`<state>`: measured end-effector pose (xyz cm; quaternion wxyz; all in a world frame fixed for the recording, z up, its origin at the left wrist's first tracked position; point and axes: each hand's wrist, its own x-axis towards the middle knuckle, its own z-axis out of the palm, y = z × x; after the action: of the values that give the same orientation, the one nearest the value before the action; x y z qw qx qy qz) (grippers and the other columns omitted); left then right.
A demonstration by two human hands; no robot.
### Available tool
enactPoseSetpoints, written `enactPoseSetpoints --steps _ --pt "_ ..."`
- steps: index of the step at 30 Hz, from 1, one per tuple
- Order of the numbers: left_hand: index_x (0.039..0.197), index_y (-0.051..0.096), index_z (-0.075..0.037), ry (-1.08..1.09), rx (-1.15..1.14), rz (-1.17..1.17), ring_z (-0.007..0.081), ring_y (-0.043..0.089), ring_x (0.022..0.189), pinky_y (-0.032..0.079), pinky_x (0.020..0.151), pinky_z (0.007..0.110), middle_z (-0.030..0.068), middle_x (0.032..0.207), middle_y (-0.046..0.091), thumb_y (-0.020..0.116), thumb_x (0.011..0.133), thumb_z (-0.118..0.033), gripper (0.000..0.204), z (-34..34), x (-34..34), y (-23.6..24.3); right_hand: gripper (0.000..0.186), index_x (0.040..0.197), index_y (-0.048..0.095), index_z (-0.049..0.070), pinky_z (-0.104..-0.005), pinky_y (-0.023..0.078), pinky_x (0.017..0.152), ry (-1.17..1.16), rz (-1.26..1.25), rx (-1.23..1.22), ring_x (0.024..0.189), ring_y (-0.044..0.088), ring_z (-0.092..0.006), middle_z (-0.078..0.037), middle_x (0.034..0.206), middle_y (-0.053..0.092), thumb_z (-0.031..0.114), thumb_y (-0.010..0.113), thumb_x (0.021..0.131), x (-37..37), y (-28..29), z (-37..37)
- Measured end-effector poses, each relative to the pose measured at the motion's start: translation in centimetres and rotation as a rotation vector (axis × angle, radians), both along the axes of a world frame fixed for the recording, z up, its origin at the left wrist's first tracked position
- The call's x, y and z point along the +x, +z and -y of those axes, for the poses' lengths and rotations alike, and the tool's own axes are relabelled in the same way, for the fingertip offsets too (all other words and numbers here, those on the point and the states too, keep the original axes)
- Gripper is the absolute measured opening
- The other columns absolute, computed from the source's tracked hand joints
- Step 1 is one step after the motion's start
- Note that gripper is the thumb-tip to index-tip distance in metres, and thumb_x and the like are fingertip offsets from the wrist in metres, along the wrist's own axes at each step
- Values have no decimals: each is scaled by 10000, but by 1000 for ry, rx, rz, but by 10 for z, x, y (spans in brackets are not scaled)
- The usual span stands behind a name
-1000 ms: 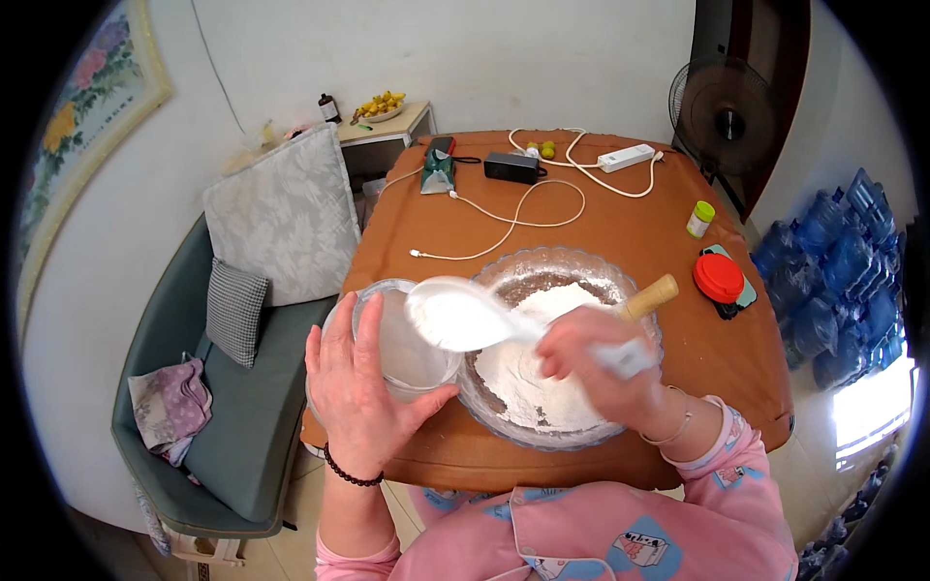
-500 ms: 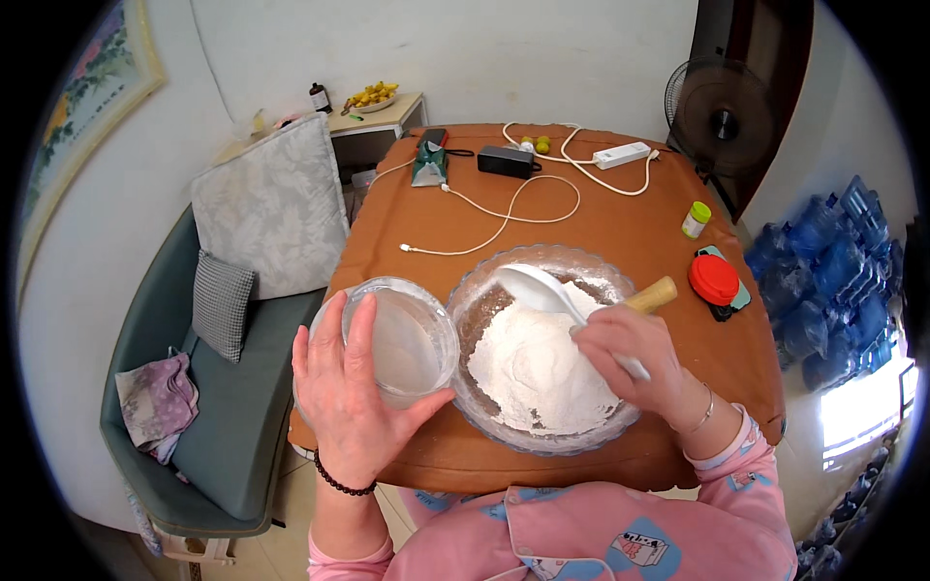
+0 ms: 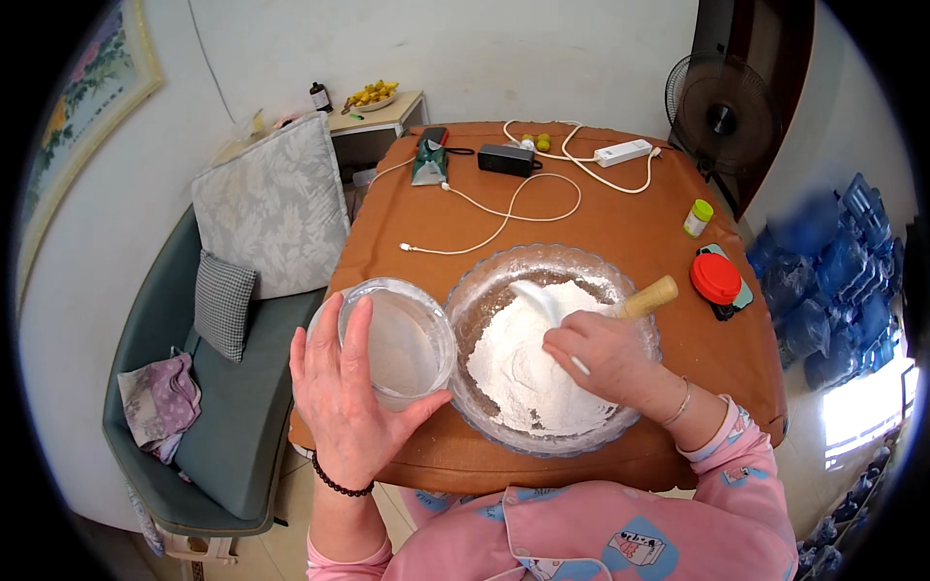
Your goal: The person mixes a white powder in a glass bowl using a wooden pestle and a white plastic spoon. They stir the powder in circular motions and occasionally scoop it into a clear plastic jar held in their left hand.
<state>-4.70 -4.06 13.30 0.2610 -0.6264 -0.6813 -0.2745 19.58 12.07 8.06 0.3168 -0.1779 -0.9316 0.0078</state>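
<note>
My left hand [image 3: 354,397] grips a small clear bowl [image 3: 448,360] from its left side, thumb at the near rim and fingers along the far side. Whitish, cloudy contents show inside it. Right beside it stands a large scalloped glass bowl [image 3: 472,259] holding a heap of white flour [image 3: 518,373]. My right hand [image 3: 605,353] is closed around the handle of a white spoon [image 3: 539,298], whose head is low at the far side of the flour; whether it touches is unclear. A wooden handle [image 3: 651,296] rests across the large bowl's right rim, partly hidden behind my hand.
The brown-covered table [image 3: 387,208] also bears a white cable [image 3: 504,218], a black box-shaped device [image 3: 506,159], a white power strip [image 3: 623,153], a green-lidded jar [image 3: 697,218] and a red round lid-like object [image 3: 715,279]. A green sofa [image 3: 232,416] stands left; blue water bottles [image 3: 833,281] are stacked right.
My right hand has shifted left over the flour, turning the spoon more upright with its head lower. My left hand and the small bowl have barely moved.
</note>
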Motion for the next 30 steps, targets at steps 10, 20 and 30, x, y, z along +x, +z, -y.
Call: enactPoseSetpoints --steps 10,20,30 --pt "1382 430 -49 4 -8 -8 366 479 1242 331 1010 571 214 1338 490 785 616 -603 1010 0 2 1 149 897 562 130 -335 469 552 509 371 62 736 560 -202 -55 822 476 153 596 754 19 11 15" --pt "1390 419 -45 4 13 -25 364 484 1241 342 999 578 215 1316 509 781 610 -611 1030 -1 1 -1 172 894 566 108 -305 448 581 445 535 97 805 539 -185 -57 888 481 172 616 742 61 46 25" --pt "1391 421 -51 8 5 -29 362 489 1233 341 1004 577 212 1320 507 793 581 -617 1055 -3 2 0 145 838 558 99 -308 458 579 479 333 152 779 542 -177 -53 843 487 166 613 723 16 14 21"
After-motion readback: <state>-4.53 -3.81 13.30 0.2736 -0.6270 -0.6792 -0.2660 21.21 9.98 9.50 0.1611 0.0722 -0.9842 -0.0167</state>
